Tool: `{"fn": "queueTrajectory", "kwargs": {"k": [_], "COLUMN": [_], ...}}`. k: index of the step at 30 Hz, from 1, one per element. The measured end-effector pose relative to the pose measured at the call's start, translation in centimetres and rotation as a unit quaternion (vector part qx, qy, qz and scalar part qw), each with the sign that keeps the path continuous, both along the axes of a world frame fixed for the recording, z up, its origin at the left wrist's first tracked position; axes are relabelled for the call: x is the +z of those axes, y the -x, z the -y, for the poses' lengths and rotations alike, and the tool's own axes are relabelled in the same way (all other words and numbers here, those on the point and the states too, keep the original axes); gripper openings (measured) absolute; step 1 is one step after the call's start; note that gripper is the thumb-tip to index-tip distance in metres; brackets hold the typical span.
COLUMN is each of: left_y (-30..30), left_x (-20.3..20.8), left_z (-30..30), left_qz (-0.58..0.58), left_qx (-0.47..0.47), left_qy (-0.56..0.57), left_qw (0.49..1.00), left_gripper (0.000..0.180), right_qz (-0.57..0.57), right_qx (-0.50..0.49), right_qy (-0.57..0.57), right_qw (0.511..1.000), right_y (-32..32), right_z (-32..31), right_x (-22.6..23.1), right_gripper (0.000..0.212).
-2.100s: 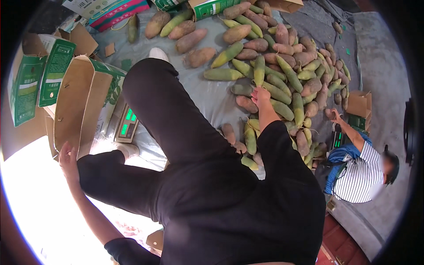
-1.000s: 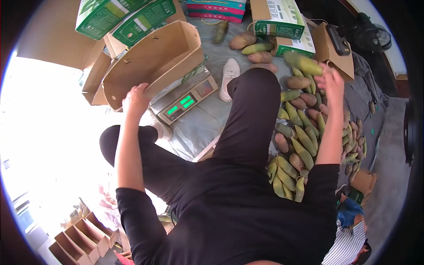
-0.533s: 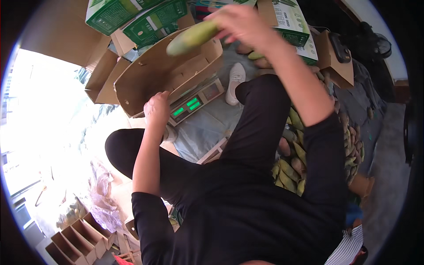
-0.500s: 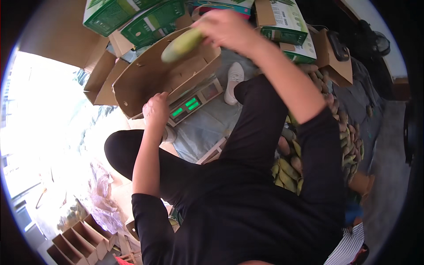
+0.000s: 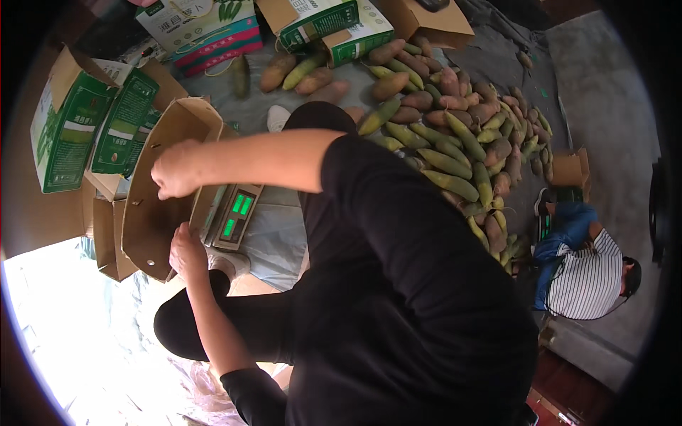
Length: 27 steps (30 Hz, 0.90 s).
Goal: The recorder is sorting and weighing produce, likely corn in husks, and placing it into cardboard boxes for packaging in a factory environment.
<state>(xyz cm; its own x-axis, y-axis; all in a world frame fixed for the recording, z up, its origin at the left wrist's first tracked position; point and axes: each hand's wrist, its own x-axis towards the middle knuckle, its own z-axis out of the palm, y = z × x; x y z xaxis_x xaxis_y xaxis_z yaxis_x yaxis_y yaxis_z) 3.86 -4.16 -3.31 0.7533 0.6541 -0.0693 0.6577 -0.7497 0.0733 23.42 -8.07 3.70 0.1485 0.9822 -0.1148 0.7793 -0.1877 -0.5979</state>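
Note:
An open brown cardboard box [image 5: 192, 113] sits tilted on a digital scale [image 5: 236, 216] with a lit green display. My left hand [image 5: 189, 253] grips the box's near rim, its fingers closed over the edge. Above the box's inside is my right hand [image 5: 177, 170], its fingers curled; whatever they may hold is hidden. The bottom of the box lies in shadow, and I cannot make out what is in it. To the right spreads a large heap of long green radishes [image 5: 447, 163] mixed with brownish-pink ones [image 5: 419, 99].
Green-and-white printed cartons [image 5: 74, 135] stand left of the box, with more cartons [image 5: 362, 35] at the back. One dark green radish [image 5: 240, 77] lies alone near the pink-and-blue boxes [image 5: 220, 53]. A person in a striped shirt [image 5: 586, 277] sits at the right.
My right hand has swung left and down over the box; the green radish it held is out of sight. My left hand still grips the rim. The view has turned right, showing more of the heap.

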Motion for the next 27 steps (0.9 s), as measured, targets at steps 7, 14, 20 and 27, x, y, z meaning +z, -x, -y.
{"fn": "queueTrajectory", "kwargs": {"k": [7,14,20,27], "left_y": [0.0,1.1,0.0,1.1], "left_x": [-0.8,-2.0,-1.4,-2.0], "left_z": [-0.5,-2.1,-1.0,-2.2], "left_qz": [0.060,0.075,0.057,0.062], "left_qx": [-0.031,-0.040,-0.042,-0.041], "left_qy": [0.027,0.015,0.025,0.049], "left_qw": [0.997,0.996,0.997,0.996], "left_gripper": [0.018,0.019,0.019,0.019], "right_qz": [-0.042,0.109,0.165,0.051], "right_qx": [-0.208,-0.420,-0.458,-0.669], "right_qy": [-0.126,0.072,0.380,0.397], "right_qw": [0.969,0.898,0.787,0.626], "right_y": [-13.1,-19.1,-13.9,-6.1], "right_z": [14.9,37.9,56.7,60.9], "right_x": [2.0,-14.2,-24.9,-20.2], "right_gripper": [0.024,0.018,0.021,0.030]}}
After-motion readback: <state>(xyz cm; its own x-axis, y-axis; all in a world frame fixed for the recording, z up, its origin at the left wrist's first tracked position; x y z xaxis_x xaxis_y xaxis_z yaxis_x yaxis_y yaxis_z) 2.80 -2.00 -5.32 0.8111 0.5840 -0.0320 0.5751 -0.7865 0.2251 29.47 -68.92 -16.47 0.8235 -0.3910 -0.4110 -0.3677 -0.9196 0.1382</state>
